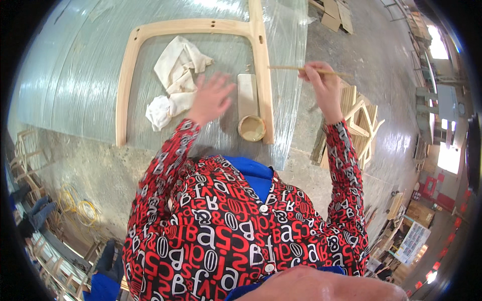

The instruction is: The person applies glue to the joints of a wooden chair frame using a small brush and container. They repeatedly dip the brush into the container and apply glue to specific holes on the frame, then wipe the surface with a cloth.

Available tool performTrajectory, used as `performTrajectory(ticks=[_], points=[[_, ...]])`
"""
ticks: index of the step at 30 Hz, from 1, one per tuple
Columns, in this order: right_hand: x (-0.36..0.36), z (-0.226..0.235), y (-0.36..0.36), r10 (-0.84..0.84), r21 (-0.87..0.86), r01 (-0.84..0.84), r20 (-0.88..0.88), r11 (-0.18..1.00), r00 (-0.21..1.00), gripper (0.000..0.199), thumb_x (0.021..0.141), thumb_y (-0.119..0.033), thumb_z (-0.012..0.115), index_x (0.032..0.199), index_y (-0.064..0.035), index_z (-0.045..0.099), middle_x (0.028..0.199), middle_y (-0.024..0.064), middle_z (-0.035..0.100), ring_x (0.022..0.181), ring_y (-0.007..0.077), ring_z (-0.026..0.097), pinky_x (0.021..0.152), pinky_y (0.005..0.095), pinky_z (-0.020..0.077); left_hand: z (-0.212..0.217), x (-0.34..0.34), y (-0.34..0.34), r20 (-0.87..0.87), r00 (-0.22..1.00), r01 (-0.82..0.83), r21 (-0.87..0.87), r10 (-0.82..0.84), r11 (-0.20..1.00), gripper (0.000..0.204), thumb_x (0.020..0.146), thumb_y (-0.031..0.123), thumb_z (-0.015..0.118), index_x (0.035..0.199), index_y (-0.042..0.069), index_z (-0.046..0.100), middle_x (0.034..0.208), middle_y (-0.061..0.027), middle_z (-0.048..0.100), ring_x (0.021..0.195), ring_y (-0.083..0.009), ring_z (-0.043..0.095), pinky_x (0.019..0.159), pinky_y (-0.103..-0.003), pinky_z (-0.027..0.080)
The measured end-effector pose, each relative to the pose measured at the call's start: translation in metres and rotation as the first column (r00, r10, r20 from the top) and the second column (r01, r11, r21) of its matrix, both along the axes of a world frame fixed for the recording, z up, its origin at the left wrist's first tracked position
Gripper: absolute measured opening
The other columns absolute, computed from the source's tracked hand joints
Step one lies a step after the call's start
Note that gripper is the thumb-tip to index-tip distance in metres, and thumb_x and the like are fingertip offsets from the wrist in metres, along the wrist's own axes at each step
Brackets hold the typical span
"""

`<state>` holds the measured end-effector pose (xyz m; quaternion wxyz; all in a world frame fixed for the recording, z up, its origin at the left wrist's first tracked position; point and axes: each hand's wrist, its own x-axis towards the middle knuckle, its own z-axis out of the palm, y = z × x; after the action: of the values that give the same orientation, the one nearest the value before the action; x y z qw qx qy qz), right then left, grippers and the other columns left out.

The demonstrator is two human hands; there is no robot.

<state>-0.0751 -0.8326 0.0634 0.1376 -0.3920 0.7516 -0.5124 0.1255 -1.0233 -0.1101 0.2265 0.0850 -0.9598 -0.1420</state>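
Observation:
A pale wooden chair-like frame point(197, 27) with rounded corners lies on the plastic-covered table point(75, 75). In my right hand point(321, 85) a thin wooden stick point(291, 67) is pinched, its far end at the frame's right rail. My left hand point(213, 98), smeared by motion, has its fingers spread and holds nothing. It hovers inside the frame, between a crumpled white cloth point(175, 65) and a pale rectangular block point(247, 95). Near the table's front edge stands a small round cup point(251, 128) of yellowish, cloudy liquid, beside the right rail's lower end.
On the floor to the right, wooden frame parts point(359, 123) are stacked close to my right forearm. Flattened cardboard point(334, 15) lies farther back. A coiled yellow hose point(83, 205) is at the lower left, near other people's legs point(40, 213) and wooden frames.

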Motion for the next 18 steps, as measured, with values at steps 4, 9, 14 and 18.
performTrajectory(ticks=[4, 9, 14, 18], points=[[-0.031, -0.013, -0.049, -0.181, -0.080, 0.170, -0.161, 0.982, 0.970, 0.021, 0.090, -0.019, 0.058, 0.094, 0.0016, 0.063, 0.074, 0.0074, 0.068, 0.073, 0.0120, 0.066, 0.064, 0.0259, 0.0502, 0.021, 0.082, -0.099, -0.134, 0.821, -0.563, -0.029, 0.555, 0.826, 0.041, 0.083, 0.020, 0.062, 0.123, 0.012, 0.056, 0.132, -0.0132, 0.049, 0.122, -0.0331, 0.045, 0.102, -0.047, 0.033], [-0.073, -0.041, -0.105, -0.149, -0.016, 0.155, -0.386, 0.988, 0.911, 0.022, 0.087, -0.023, 0.058, 0.091, -0.0015, 0.062, 0.071, 0.0143, 0.065, 0.068, 0.0272, 0.065, 0.062, 0.0350, 0.0501, 0.000, 0.181, -0.157, 0.248, 0.371, -0.892, -0.171, 0.895, 0.417, 0.060, 0.091, 0.051, 0.043, 0.140, 0.015, 0.039, 0.143, -0.0138, 0.038, 0.133, -0.0409, 0.030, 0.104, -0.058, 0.025], [-0.078, -0.047, -0.142, -0.058, 0.117, 0.136, -0.513, 0.984, 0.857, 0.023, 0.087, -0.023, 0.054, 0.088, -0.0014, 0.062, 0.072, 0.0189, 0.062, 0.068, 0.0369, 0.061, 0.063, 0.0439, 0.0488, -0.024, 0.203, -0.138, 0.304, 0.457, -0.878, 0.005, 0.836, 0.478, 0.060, 0.093, 0.050, 0.043, 0.138, 0.009, 0.040, 0.140, -0.0158, 0.041, 0.130, -0.0367, 0.035, 0.104, -0.050, 0.030], [-0.082, -0.053, -0.148, 0.005, 0.197, 0.125, -0.554, 0.972, 0.833, 0.025, 0.088, -0.023, 0.053, 0.087, -0.0004, 0.062, 0.074, 0.0190, 0.063, 0.070, 0.0377, 0.061, 0.065, 0.0450, 0.0486, -0.021, 0.189, -0.126, 0.226, 0.450, -0.867, -0.120, 0.864, 0.483, 0.061, 0.093, 0.048, 0.045, 0.134, 0.003, 0.042, 0.134, -0.0188, 0.047, 0.123, -0.0377, 0.043, 0.102, -0.046, 0.035]])
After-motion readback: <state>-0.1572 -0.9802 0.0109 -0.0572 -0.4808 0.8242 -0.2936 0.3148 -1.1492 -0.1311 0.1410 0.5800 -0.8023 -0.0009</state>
